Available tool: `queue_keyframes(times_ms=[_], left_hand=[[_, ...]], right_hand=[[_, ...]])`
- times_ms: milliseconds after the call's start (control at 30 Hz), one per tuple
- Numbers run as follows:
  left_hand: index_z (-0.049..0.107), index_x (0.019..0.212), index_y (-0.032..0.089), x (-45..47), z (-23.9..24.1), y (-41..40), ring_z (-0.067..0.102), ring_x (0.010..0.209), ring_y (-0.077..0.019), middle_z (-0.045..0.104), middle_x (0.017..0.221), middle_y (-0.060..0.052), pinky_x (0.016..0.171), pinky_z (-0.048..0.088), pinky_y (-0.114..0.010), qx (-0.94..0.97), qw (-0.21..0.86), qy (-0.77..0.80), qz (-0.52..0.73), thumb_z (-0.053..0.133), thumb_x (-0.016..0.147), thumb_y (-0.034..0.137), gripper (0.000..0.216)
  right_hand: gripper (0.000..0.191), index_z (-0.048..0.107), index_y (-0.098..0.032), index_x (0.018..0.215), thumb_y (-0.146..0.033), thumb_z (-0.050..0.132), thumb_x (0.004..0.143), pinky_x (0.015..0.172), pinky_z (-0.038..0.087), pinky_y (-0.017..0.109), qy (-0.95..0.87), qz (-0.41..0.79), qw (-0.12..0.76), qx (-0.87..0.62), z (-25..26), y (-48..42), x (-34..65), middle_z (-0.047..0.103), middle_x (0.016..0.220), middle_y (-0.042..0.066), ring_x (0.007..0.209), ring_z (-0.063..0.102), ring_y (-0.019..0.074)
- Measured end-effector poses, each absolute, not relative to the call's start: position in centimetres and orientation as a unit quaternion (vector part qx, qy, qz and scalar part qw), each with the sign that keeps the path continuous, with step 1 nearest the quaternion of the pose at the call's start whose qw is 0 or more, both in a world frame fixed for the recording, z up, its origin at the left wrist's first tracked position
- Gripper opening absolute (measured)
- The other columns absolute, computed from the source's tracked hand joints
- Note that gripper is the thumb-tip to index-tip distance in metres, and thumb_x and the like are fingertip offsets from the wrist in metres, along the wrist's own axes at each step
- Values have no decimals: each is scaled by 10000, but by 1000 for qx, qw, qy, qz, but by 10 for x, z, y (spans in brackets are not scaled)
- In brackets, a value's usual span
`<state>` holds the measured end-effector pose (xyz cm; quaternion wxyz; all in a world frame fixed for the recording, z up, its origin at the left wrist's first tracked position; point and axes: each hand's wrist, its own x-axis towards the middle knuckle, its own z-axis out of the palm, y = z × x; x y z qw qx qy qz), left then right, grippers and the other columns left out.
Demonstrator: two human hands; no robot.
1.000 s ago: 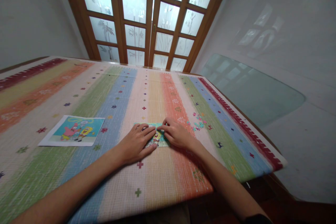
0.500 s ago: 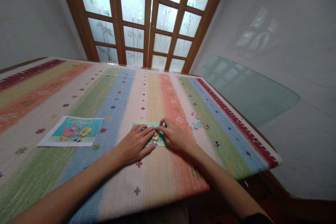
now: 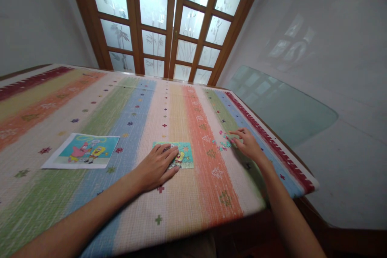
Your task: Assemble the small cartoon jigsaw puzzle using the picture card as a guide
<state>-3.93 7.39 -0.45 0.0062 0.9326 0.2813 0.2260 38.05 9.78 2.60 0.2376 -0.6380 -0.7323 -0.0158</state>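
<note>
A small jigsaw puzzle (image 3: 186, 154), teal with a yellow cartoon figure, lies flat near the middle of the table. My left hand (image 3: 159, 166) rests flat over its left part, fingers stretched out, hiding that side. Farther right, my right hand (image 3: 246, 144) hovers at a loose pile of jigsaw pieces (image 3: 224, 143), its fingers apart and nothing visible in them. The pieces are teal, pink and orange; the hand covers some of them. To the left lies a printed picture sheet (image 3: 87, 151) with cartoon figures on a teal ground.
A striped tablecloth (image 3: 127, 217) in several colours covers the table, whose front edge runs close to my body. Wooden doors with frosted panes (image 3: 154, 12) stand beyond the far edge. A pale wall (image 3: 356, 88) rises at the right.
My right hand has left the jigsaw puzzle and moved right to the loose pieces, uncovering the puzzle's right part. My left hand stays on the puzzle.
</note>
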Motion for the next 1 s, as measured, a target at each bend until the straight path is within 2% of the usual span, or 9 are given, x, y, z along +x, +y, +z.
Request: queue_keyframes(times_ms=[200,400,667,1000], left_hand=[[583,1352,144,-39,-8,74,536,1249,-338,615,1415,-144,1055,409,-517,932,-2,280,228,461,1059,379,394],[601,1345,154,-40,-7,74,537,1271,-332,609,1424,-140,1064,412,-518,931,-3,285,230,459,1060,378,390],[595,1328,138,-39,-6,74,558,1186,-319,647,1326,-153,1021,451,-502,930,-9,273,246,450,1060,369,383],[513,1407,172,-40,-3,72,569,1169,-304,648,1328,-131,1023,451,-493,924,15,278,260,461,1052,352,401]], right_hand=[[347,784,-166,1085,-300,541,877,910,519,430,-717,10,214,-664,2,94,390,681,1056,159,950,652,278],[302,789,-170,1024,-323,572,882,874,526,407,-726,45,202,-656,6,99,395,691,1014,145,886,646,266],[366,778,-165,1130,-330,554,892,839,510,386,-733,27,189,-653,11,114,393,696,999,143,815,647,258],[275,774,-180,896,-246,515,830,780,491,349,-691,-14,247,-679,4,120,388,733,870,110,764,647,236]])
